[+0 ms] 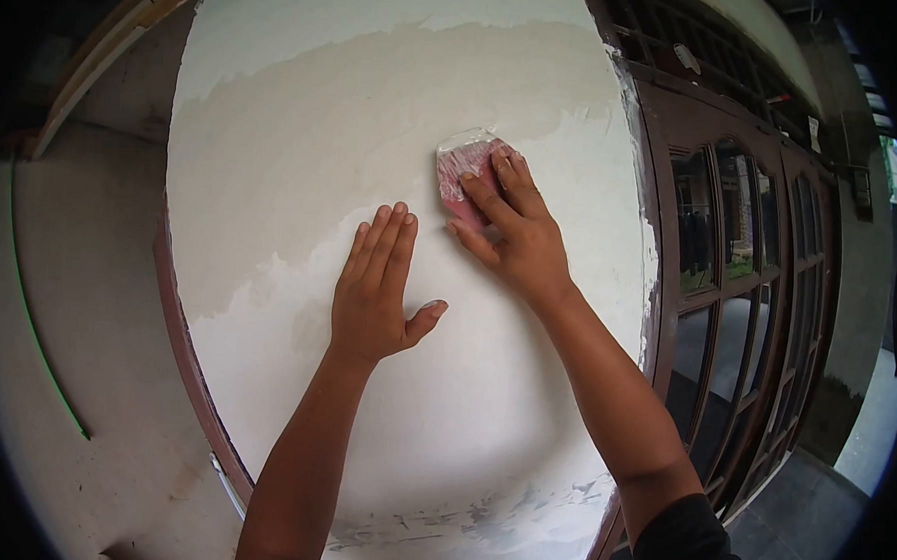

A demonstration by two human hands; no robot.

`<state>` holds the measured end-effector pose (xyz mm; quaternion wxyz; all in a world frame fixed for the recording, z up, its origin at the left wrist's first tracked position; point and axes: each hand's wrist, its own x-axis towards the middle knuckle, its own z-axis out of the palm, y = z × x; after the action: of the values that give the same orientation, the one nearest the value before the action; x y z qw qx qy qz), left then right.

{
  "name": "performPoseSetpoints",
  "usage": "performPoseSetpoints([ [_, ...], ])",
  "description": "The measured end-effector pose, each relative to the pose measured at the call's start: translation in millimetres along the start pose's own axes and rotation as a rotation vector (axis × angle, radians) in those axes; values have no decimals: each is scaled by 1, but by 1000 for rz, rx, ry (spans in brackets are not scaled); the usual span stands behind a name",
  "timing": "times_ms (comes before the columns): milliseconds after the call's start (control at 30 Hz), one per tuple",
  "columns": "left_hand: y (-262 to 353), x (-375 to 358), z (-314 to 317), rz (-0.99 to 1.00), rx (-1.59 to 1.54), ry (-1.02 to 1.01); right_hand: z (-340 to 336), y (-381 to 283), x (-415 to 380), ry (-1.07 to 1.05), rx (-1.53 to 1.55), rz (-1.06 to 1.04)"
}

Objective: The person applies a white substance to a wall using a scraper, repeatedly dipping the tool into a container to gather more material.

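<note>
A pale wall panel (pixel 464 381) with darker, damp-looking patches of coating fills the middle of the view. My right hand (pixel 516 223) presses a flat red and white scraper-like piece (pixel 463 171) against the upper part of the panel, its fingers spread over the piece's right side. To the left and slightly lower, my left hand (pixel 378 287) lies flat on the panel with its thumb out, holding nothing.
Brown wooden doors with glass panes (pixel 735 252) stand to the right. On the left are a grey wall (pixel 89 264), a green line (pixel 29 307) and a wooden frame piece (pixel 108 55). Dark floor tiles (pixel 799 516) show at lower right.
</note>
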<state>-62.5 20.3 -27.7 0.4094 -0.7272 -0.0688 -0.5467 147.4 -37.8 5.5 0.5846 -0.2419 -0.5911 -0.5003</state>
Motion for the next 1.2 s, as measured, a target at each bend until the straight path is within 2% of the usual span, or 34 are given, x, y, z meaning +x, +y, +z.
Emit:
performPoseSetpoints([
  [133, 0, 1, 0, -8, 1, 7, 8, 6, -7, -31, -148, -63],
  [433, 3, 2, -2, -14, 13, -3, -4, 0, -37, 8, -74, -46],
  [600, 2, 2, -2, -27, 30, -6, 12, 0, 11, 68, -72, -78],
  [700, 0, 2, -2, -26, 74, 20, 20, -5, -3, -12, -132, -91],
  [833, 3, 3, -3, -24, 56, 4, 6, -7, -42, -12, -101, -92],
  [1033, 2, 3, -2, -25, 69, 6, 17, 5, 2, 105, -128, -103],
  [1100, 1, 2, -2, -17, 74, 17, 21, 7, -2, 58, -131, -39],
  [1200, 2, 3, -2, -26, 22, -5, 8, -1, -35, 12, -178, -47],
])
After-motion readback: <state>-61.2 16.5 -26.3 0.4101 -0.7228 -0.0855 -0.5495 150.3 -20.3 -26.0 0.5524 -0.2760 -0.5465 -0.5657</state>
